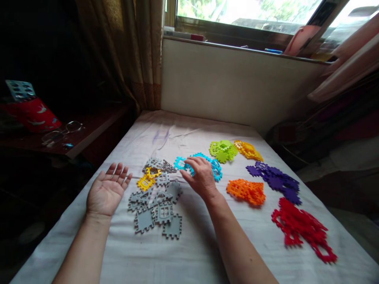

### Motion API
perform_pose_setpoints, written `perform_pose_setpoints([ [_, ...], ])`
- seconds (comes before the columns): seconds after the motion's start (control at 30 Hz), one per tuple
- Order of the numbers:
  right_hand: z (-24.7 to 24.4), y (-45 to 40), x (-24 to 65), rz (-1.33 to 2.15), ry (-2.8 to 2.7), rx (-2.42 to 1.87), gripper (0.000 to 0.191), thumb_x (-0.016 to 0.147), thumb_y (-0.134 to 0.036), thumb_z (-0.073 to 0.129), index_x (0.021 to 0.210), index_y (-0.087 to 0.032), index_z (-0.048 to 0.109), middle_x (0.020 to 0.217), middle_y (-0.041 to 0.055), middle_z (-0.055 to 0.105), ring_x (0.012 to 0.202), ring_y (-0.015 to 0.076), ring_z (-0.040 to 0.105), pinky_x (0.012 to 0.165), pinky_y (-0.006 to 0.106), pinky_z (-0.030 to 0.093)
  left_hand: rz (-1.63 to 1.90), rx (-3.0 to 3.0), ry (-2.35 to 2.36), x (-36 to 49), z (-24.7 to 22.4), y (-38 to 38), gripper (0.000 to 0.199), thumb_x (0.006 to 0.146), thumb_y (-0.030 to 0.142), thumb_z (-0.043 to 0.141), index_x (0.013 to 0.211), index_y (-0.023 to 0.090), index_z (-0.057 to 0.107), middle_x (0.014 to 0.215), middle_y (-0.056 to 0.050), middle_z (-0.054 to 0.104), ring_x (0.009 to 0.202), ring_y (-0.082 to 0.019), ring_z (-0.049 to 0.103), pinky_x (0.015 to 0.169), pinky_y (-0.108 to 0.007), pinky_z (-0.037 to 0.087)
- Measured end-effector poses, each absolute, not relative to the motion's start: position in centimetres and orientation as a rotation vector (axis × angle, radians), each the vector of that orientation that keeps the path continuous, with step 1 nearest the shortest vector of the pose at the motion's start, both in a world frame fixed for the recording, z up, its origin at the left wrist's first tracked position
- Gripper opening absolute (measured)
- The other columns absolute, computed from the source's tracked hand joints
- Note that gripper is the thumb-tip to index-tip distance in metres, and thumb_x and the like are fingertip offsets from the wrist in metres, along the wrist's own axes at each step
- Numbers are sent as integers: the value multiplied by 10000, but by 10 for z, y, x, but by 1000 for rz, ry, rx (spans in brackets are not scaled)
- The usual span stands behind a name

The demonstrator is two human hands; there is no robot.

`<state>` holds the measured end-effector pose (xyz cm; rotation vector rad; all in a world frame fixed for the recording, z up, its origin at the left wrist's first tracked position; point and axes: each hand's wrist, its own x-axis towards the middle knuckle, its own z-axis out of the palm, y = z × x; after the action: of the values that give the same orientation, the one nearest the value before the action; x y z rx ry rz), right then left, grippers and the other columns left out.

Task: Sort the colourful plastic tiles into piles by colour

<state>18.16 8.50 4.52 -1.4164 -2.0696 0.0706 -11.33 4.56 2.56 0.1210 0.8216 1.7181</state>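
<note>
Blue toothed pieces (218, 170) | right hand (201, 175) over them, fingers apart | left hand (107, 192) open, upturned

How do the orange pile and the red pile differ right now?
The orange pile is fairly compact, while the red pile straggles over a longer stretch of the cloth. The orange pile lies nearer the right hand; the red pile is farther right and closer to the viewer. The red pile has a large open ring sticking out at its near end, while the orange pile shows no such ring. Both are heaps of notched, overlapping pieces.
</note>
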Motion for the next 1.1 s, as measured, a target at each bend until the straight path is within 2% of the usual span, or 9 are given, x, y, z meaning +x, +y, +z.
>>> perform_pose_setpoints([
  [0.17, 29, 88, 228, -93, -1919, -1700, 203, 848, -330, 672, 1021, -244, 733, 1176, 99, 704, 1111, 311, 603, 966, 475, 432, 1725, 125, 859, -111, 29, 45, 215, 877, 314, 530, 991, 202, 673, 1048, -81, 738, 1011, -226, 696, 907, -426, 577],
  [0.3, 27, 81, 222, -136, -1875, -1721, 205, 843, -312, 671, 1018, -234, 743, 1280, 140, 649, 1195, 362, 547, 977, 517, 416, 1729, 106, 887, -107, 34, 45, 256, 903, 302, 456, 969, 196, 679, 1013, -82, 744, 1001, -223, 696, 865, -416, 593],
  [0.37, 30, 77, 205, -108, -1907, -1638, 182, 869, -282, 634, 1007, -243, 745, 1266, 119, 659, 1181, 335, 548, 968, 488, 421, 1731, 96, 895, -106, 36, 45, 269, 909, 302, 438, 961, 198, 681, 995, -79, 747, 987, -218, 699, 847, -404, 597],
  [0.53, 40, 69, 148, 144, -2242, -1385, 187, 920, -228, 570, 962, -278, 745, 1071, 32, 723, 1011, 222, 582, 898, 368, 437, 1729, 91, 897, -104, 38, 44, 278, 919, 301, 424, 953, 201, 681, 995, -70, 749, 965, -206, 705, 832, -390, 601],
  [0.73, 46, 73, 101, 204, -2477, -1384, 224, 932, -284, 560, 1088, -258, 718, 1168, 63, 670, 1081, 249, 535, 875, 375, 441, 1730, 120, 890, -106, 34, 45, 244, 910, 319, 463, 962, 212, 677, 1018, -70, 750, 997, -219, 703, 866, -410, 594],
  [0.97, 45, 85, 90, 197, -2531, -1419, 206, 955, -270, 540, 957, -215, 738, 1162, 77, 669, 1082, 259, 544, 863, 390, 458, 1734, 148, 939, -106, 34, 46, 229, 891, 357, 496, 937, 213, 668, 994, -55, 748, 981, -217, 709, 853, -396, 605],
  [1.1, 46, 80, 96, 455, -2325, -1251, 117, 911, -277, 631, 920, -220, 732, 1224, 60, 671, 1144, 231, 562, 966, 383, 445, 1729, 159, 975, -104, 36, 46, 248, 903, 355, 464, 922, 223, 673, 1014, -38, 746, 991, -209, 707, 830, -383, 618],
])
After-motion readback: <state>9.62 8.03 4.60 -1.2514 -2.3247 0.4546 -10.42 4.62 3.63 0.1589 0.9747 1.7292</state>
